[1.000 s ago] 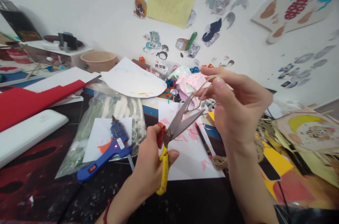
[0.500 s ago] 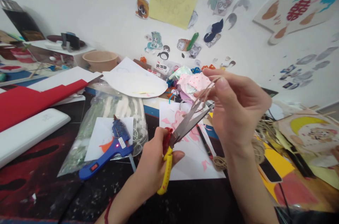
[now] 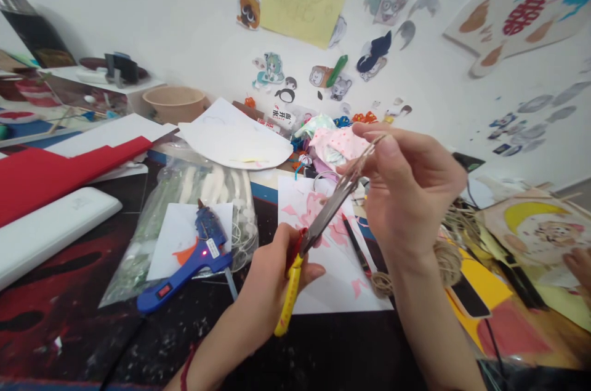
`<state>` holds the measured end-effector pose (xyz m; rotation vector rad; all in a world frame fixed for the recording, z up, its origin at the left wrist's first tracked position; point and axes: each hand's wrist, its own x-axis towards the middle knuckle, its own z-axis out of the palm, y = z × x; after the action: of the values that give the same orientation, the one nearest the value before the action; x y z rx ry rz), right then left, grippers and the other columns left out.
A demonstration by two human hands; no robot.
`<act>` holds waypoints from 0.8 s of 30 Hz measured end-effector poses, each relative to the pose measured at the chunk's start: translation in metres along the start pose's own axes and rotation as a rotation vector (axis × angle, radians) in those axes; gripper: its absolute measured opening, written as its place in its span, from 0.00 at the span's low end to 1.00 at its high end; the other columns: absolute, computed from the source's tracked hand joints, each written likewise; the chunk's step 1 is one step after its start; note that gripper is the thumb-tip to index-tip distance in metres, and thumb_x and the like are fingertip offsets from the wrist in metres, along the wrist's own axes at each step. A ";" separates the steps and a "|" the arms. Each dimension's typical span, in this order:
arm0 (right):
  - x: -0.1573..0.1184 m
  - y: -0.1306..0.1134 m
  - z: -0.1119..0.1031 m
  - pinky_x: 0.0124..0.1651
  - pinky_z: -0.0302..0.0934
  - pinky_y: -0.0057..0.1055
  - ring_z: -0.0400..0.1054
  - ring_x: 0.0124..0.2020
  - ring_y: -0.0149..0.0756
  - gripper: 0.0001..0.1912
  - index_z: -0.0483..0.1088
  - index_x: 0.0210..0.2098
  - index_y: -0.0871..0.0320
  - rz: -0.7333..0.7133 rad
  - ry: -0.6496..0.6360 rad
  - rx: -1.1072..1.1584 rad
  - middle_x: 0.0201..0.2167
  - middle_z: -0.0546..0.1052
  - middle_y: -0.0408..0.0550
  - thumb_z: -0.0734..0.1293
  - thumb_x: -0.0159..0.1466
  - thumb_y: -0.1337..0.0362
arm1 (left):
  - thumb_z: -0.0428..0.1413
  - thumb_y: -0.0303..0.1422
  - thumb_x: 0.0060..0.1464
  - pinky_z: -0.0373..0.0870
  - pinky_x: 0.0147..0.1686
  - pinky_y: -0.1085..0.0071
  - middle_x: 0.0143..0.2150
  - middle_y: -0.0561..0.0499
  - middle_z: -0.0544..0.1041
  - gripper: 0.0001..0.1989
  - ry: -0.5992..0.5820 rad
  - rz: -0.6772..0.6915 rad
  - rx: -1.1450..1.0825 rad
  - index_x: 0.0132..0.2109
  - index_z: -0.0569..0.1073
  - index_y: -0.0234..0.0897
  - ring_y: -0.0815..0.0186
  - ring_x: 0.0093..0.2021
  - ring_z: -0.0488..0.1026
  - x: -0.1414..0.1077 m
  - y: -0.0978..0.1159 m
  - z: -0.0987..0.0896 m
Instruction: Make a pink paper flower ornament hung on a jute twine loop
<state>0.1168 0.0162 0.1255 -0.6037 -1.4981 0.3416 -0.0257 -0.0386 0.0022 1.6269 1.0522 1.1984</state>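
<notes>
- Black table (image 3: 351, 342) is set against a white wall (image 3: 184, 15) hung with cutouts (image 3: 272, 69).
- At left, a blue glue gun (image 3: 207, 252) is rested on paper (image 3: 160, 246) over a plastic bag (image 3: 133, 277).
- Next, the scissors (image 3: 318, 229) are held by the left hand (image 3: 271, 274), clamped round their handles; the long axis is slanted up and rightward, with the blades nearly together.
- Around the blade tips, looped twine (image 3: 362, 162) is stretched along nearly the same slant; whether strands are caught between the blades cannot be told.
- At right, the twine's upper end is pinched by the right hand (image 3: 410, 188), the nearer one, placed above and right of the left.
</notes>
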 end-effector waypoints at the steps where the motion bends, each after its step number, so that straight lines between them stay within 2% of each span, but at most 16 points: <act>1: 0.000 -0.001 0.000 0.32 0.77 0.31 0.77 0.30 0.29 0.06 0.79 0.39 0.46 0.004 0.000 0.012 0.42 0.82 0.39 0.68 0.68 0.62 | 0.54 0.58 0.58 0.61 0.25 0.76 0.26 0.56 0.73 0.25 0.001 0.001 0.000 0.38 0.64 0.39 0.71 0.24 0.65 0.000 0.000 0.000; 7: -0.001 -0.001 0.001 0.32 0.77 0.32 0.77 0.30 0.30 0.06 0.78 0.39 0.46 -0.002 0.007 -0.003 0.42 0.81 0.39 0.67 0.69 0.60 | 0.56 0.55 0.58 0.59 0.24 0.77 0.25 0.58 0.70 0.23 -0.037 0.003 -0.021 0.38 0.63 0.39 0.73 0.22 0.62 -0.001 0.000 0.000; 13: 0.000 -0.003 0.002 0.30 0.77 0.30 0.76 0.28 0.28 0.06 0.78 0.38 0.47 0.013 0.021 0.008 0.40 0.82 0.39 0.68 0.68 0.61 | 0.56 0.52 0.60 0.57 0.23 0.78 0.24 0.59 0.68 0.21 -0.021 0.021 -0.005 0.36 0.61 0.40 0.74 0.20 0.59 0.000 -0.002 0.001; 20: 0.002 0.000 0.004 0.27 0.75 0.28 0.73 0.24 0.25 0.05 0.79 0.37 0.49 -0.009 0.048 0.058 0.39 0.82 0.39 0.69 0.67 0.62 | 0.58 0.52 0.58 0.55 0.21 0.78 0.24 0.60 0.67 0.22 -0.007 -0.002 0.002 0.35 0.59 0.40 0.75 0.19 0.58 0.000 -0.005 0.004; 24: 0.002 0.003 0.004 0.27 0.74 0.27 0.73 0.23 0.24 0.04 0.79 0.37 0.49 -0.027 0.065 0.087 0.39 0.81 0.39 0.69 0.67 0.62 | 0.58 0.48 0.59 0.57 0.22 0.78 0.25 0.60 0.68 0.20 -0.021 -0.009 -0.009 0.35 0.59 0.40 0.75 0.20 0.59 -0.001 -0.005 0.003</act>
<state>0.1135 0.0204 0.1255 -0.5202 -1.4205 0.3607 -0.0235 -0.0388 -0.0039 1.6230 1.0387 1.1761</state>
